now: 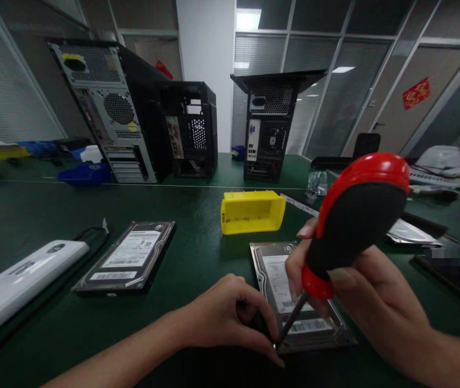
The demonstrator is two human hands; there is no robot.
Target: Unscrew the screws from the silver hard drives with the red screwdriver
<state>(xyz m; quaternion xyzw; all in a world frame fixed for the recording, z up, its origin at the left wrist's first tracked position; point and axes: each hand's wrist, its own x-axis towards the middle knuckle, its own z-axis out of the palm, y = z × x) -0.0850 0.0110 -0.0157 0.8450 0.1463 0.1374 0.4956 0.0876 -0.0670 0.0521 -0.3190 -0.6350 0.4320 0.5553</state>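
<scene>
My right hand [375, 302] is wrapped round the red and black handle of a screwdriver [355, 226], which slants down to the left. Its shaft crosses over a hard drive [274, 269] lying label up on the table. At the drive's near left corner, my left hand [238, 318] has thumb and forefinger closed about the screwdriver's tip. A small glint shows between those fingertips, but what they pinch is too small to name. Part of the drive is hidden behind the right hand and the handle. A second hard drive [129, 256] lies farther left, label up.
A yellow bin [252, 213] stands behind the drive. Three black computer cases [133, 108] stand at the back of the green table [197, 258]. On the left lies a white power strip [28, 285] with a black cable. More parts lie along the right side.
</scene>
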